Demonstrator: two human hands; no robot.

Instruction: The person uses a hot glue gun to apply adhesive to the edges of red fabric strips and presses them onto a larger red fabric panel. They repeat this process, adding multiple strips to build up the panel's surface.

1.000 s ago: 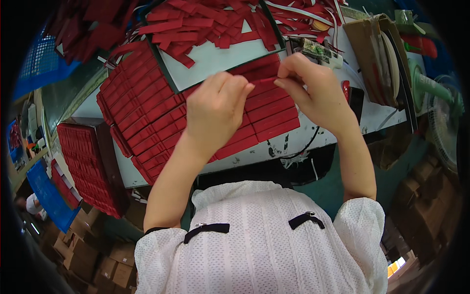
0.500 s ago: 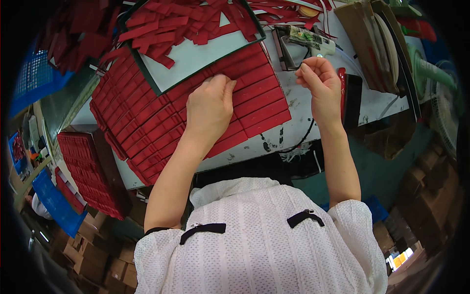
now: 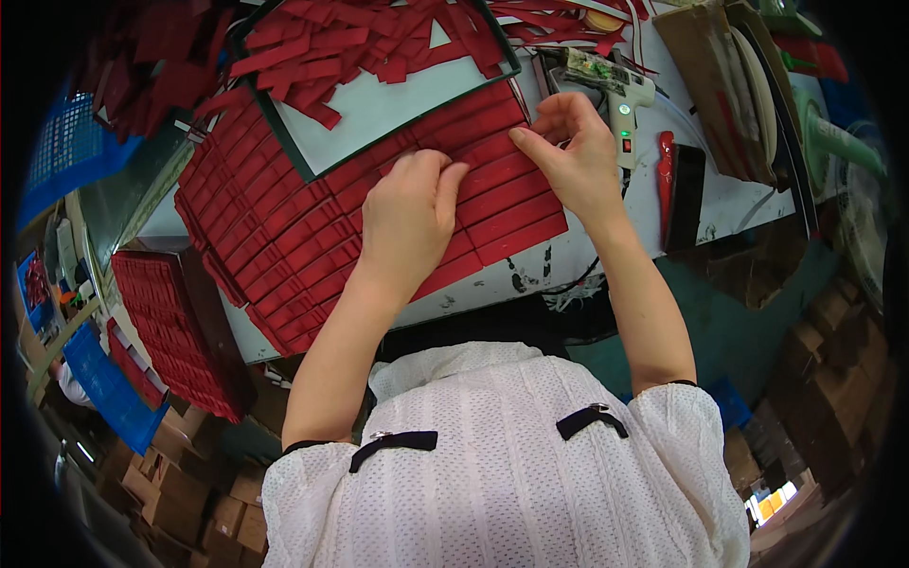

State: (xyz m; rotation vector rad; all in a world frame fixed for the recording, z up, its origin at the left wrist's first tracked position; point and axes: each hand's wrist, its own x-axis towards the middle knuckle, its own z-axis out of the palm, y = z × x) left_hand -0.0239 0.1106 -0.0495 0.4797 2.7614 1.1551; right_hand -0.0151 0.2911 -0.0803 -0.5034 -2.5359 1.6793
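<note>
Rows of flat red folded fabric pieces lie side by side across the white table, with both hands over them. My left hand rests on the middle rows, its fingers curled downward and its thumb alongside. Its fingertips are hidden, so what they grip, if anything, does not show. At the right end of the rows is my right hand, thumb stretched out to the left and fingers bent but apart from it. Nothing can be made out between them. A hot glue gun lies just beyond the right hand.
A dark-rimmed white tray with loose red strips covers the far rows. Right of the glue gun are a red-handled tool, a black flat object and cardboard. A box of red pieces stands at left.
My right hand has moved left from beside the glue gun onto the right end of the red rows, and its pinch has loosened. My left hand's thumb has lifted slightly.
</note>
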